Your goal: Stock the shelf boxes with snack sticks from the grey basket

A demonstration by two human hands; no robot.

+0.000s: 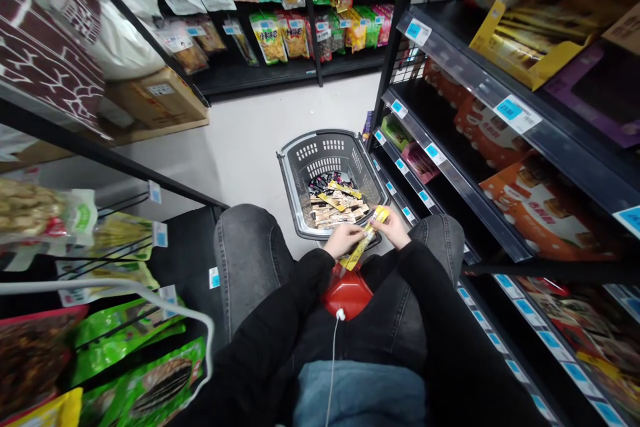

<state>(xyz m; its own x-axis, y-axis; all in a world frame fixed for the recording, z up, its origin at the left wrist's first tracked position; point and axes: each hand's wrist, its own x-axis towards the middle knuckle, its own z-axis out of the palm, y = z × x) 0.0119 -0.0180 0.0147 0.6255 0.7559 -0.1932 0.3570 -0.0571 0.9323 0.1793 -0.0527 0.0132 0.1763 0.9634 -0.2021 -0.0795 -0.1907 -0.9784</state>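
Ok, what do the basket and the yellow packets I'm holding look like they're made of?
The basket looks like grey moulded plastic with a matte finish, going by its slotted walls and thick rim. The packets are probably thin plastic or foil film, glossy and printed; the yellow surface catches the light.

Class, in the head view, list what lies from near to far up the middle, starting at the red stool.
red stool → yellow packets held by left hand and right hand → grey basket → pale floor → hanging snack bags
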